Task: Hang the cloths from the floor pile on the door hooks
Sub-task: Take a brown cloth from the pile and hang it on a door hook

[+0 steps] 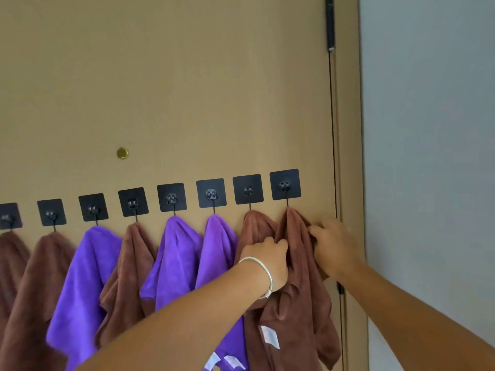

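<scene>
A brown cloth (297,277) hung from the rightmost hook (285,185) of a row on the tan door (187,89), its long axis running straight down, gathered to a point at the hook. The left hand (267,259), a bracelet (263,274) on its wrist, gripped the cloth's left folds; the right hand (333,243) pinched its right edge near the top. Seven more brown and purple cloths (85,285) drooped from the hooks to the left. The leftmost cloth (10,263) was cut off by the frame, and every lower hem ran out of view. The right hand's fingertips were blurred.
</scene>
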Demonstrator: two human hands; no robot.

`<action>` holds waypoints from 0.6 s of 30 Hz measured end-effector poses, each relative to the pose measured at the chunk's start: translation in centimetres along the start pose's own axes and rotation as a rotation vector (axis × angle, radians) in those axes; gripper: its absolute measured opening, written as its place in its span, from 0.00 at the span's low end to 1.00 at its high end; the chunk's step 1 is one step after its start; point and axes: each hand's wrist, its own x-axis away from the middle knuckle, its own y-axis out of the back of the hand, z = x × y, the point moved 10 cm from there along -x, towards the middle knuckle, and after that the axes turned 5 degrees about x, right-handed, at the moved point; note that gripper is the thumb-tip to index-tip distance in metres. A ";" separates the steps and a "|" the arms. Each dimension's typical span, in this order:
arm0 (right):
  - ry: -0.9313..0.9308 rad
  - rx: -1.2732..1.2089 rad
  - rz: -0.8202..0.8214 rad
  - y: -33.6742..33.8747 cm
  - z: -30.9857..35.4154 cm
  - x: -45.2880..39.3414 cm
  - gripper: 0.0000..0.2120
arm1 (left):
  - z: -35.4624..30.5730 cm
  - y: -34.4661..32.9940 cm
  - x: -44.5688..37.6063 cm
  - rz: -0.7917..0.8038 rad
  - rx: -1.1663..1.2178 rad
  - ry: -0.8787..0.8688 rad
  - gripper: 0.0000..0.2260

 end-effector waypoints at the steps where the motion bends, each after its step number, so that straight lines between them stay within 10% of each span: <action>1: 0.001 -0.009 -0.082 1.1 0.1 0.3 0.13 | -0.4 0.9 0.6 -0.066 -0.074 -0.060 0.15; 7: 0.189 -0.290 -0.345 6.0 4.1 1.4 0.11 | 5.8 5.8 2.7 -0.368 0.020 0.012 0.12; 18: 0.466 0.483 0.101 -3.6 9.6 2.4 0.21 | 7.6 -1.4 2.8 -0.067 -0.417 0.038 0.17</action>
